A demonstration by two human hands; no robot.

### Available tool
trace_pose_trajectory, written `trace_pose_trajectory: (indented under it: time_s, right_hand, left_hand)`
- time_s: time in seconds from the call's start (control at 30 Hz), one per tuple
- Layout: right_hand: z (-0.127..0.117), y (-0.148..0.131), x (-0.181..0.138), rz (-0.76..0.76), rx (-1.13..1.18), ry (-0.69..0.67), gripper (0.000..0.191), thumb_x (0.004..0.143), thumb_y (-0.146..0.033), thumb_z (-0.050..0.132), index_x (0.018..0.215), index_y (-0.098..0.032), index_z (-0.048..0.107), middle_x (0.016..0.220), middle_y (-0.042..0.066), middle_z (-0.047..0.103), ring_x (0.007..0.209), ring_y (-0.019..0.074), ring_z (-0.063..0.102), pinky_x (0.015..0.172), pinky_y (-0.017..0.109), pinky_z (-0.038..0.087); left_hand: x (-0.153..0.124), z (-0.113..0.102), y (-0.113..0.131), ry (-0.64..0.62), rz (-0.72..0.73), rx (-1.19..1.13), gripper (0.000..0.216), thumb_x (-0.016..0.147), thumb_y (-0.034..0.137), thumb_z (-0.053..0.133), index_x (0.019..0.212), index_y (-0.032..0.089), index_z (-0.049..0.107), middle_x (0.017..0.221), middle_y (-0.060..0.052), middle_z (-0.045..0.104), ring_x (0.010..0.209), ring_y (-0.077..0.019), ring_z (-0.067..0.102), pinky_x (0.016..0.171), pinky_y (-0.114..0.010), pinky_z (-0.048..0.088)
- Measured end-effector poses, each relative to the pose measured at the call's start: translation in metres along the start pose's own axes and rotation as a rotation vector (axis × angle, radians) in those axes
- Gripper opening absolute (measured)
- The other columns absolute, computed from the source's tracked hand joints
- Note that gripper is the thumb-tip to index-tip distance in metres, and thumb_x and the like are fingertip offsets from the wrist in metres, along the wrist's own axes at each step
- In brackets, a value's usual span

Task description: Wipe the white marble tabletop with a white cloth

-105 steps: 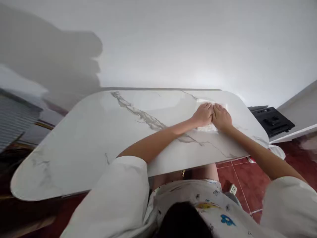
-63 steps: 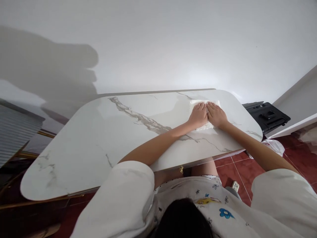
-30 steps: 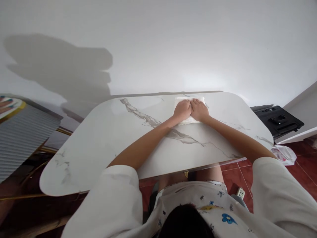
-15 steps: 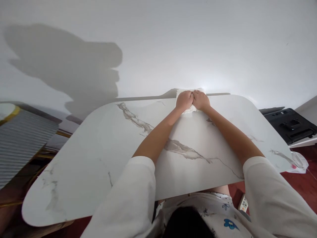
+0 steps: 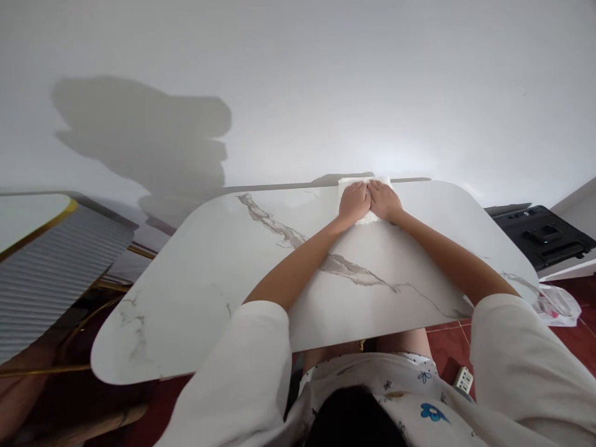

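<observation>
Side by side, my left hand (image 5: 354,202) and my right hand (image 5: 384,200) press a thin white cloth (image 5: 344,185) onto the tabletop. Both are closed with fingers together, the two hands touching at the fingertips. The cloth shows around and below them; its middle is hidden beneath the palms. It lies at the far edge of a white marble-patterned table (image 5: 195,273) with rounded corners and grey-brown veins. Both arms reach straight forward across the table.
A white wall (image 5: 298,87) rises behind the table's far edge. At left stands a ribbed grey cabinet (image 5: 60,273) with gold trim. A black case (image 5: 547,234) sits at right, above a plastic bag (image 5: 559,307). A power strip (image 5: 463,379) lies on the red floor.
My hands and the cloth have come slightly back from the wall, toward me. The view has shifted, so the table and cabinet appear further right.
</observation>
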State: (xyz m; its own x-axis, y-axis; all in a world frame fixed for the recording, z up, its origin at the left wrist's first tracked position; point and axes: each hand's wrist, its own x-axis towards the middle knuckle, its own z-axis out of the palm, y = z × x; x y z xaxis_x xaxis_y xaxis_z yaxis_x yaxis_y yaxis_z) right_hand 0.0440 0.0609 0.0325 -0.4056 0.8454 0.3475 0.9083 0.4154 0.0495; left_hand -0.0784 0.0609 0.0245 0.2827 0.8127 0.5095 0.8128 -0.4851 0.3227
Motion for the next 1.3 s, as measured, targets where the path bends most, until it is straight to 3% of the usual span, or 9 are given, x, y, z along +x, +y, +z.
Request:
trace_pose_trajectory:
  time_s: [0.17,0.33,0.6,0.77,0.87,1.0,1.3]
  right_hand:
    - [-0.015,-0.018,-0.046,0.028,-0.036,-0.015,0.051,0.093,-0.023,0.028,0.137,-0.002,0.044,0.144,0.018,0.043,0.134,0.0289,0.037,0.108,0.042,0.029]
    - [-0.033,-0.039,-0.087,0.016,-0.066,-0.052,0.051,0.093,-0.022,0.029,0.137,0.001,0.044,0.144,0.02,0.043,0.134,0.0298,0.038,0.109,0.041,0.03]
    - [-0.055,-0.08,-0.172,-0.048,-0.103,0.053,0.051,0.09,-0.019,0.032,0.134,0.002,0.047,0.141,0.021,0.045,0.132,0.0299,0.04,0.108,0.043,0.033]
    - [-0.07,-0.121,-0.207,-0.019,-0.134,0.046,0.052,0.087,-0.018,0.037,0.133,0.003,0.048,0.141,0.022,0.045,0.132,0.031,0.041,0.108,0.041,0.033]
    - [-0.071,-0.142,-0.201,-0.008,-0.12,0.022,0.053,0.086,-0.018,0.039,0.133,0.004,0.048,0.14,0.023,0.046,0.132,0.0315,0.041,0.109,0.041,0.032]
    - [-0.061,-0.156,-0.17,-0.033,-0.077,0.002,0.053,0.087,-0.019,0.039,0.134,0.005,0.046,0.14,0.023,0.046,0.132,0.032,0.041,0.11,0.04,0.03]
    - [-0.028,-0.146,-0.08,-0.037,0.023,-0.009,0.05,0.089,-0.016,0.034,0.134,0.005,0.045,0.14,0.024,0.045,0.132,0.0314,0.039,0.107,0.044,0.029]
  left_hand:
    - [-0.038,-0.007,0.022,0.0,0.029,-0.001,0.035,0.088,0.015,0.033,0.115,0.014,0.056,0.128,-0.013,0.058,0.123,-0.0241,0.049,0.107,-0.039,0.035]
    - [-0.076,-0.022,0.043,-0.083,0.016,0.012,0.043,0.087,0.013,0.034,0.126,0.008,0.051,0.136,-0.016,0.051,0.13,-0.0259,0.043,0.111,-0.04,0.032]
    - [-0.159,-0.059,0.078,-0.198,0.059,-0.012,0.051,0.087,0.016,0.035,0.135,0.0,0.042,0.144,-0.02,0.041,0.136,-0.0284,0.035,0.114,-0.042,0.027]
    - [-0.204,-0.079,0.078,-0.233,0.127,-0.047,0.053,0.086,0.017,0.034,0.136,0.001,0.041,0.145,-0.019,0.041,0.137,-0.0273,0.033,0.114,-0.044,0.029]
    - [-0.214,-0.085,0.061,-0.19,0.119,-0.066,0.052,0.085,0.016,0.033,0.136,0.005,0.043,0.144,-0.016,0.043,0.136,-0.0256,0.036,0.114,-0.044,0.03]
    - [-0.206,-0.087,0.029,-0.137,0.09,-0.062,0.051,0.085,0.016,0.033,0.134,0.008,0.045,0.141,-0.015,0.047,0.133,-0.0254,0.04,0.113,-0.046,0.032]
    - [-0.142,-0.074,-0.037,-0.027,0.072,-0.029,0.047,0.085,0.014,0.033,0.127,0.01,0.052,0.134,-0.013,0.055,0.128,-0.0229,0.047,0.112,-0.041,0.034]
